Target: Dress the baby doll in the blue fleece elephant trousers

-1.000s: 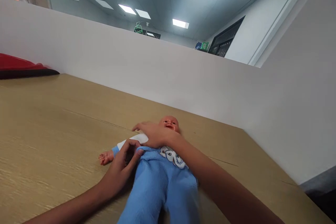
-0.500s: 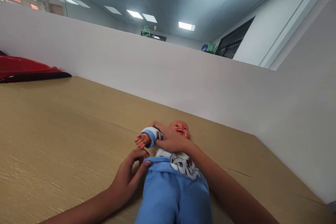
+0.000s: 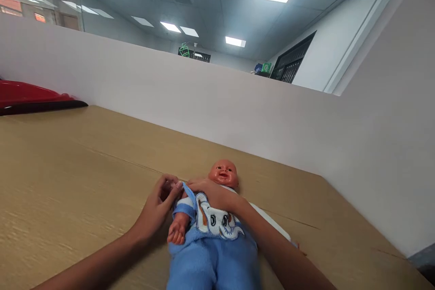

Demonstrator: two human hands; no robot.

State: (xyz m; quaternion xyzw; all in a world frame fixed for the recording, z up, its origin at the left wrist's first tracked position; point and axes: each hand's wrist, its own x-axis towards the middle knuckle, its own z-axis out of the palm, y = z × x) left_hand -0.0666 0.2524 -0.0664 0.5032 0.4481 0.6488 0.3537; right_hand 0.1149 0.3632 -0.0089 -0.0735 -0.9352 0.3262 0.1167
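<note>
Along the back of the pale wooden tabletop (image 3: 84,167) runs a low white wall (image 3: 176,95), with glass above it and a room of ceiling lights beyond. A red object (image 3: 30,93) with a black edge sits at the far left, against the wall and well apart from the hands. What stands in the way is the person's own right forearm, which crosses the doll's left side and hides part of it; a white sleeve (image 3: 272,222) shows past it. The doll (image 3: 214,251) lies on its back on the tabletop between the hands, head toward the wall, its lower legs cut off by the frame. The left hand (image 3: 158,204) is at the doll's right shoulder, thumb and fingers narrowed to pinch the tip of a blue flap (image 3: 189,194). The right hand (image 3: 217,194) rests across the chest, just above an elephant patch (image 3: 217,223) and below the chin, fingertips near the flap; whether they grip anything one cannot tell.
</note>
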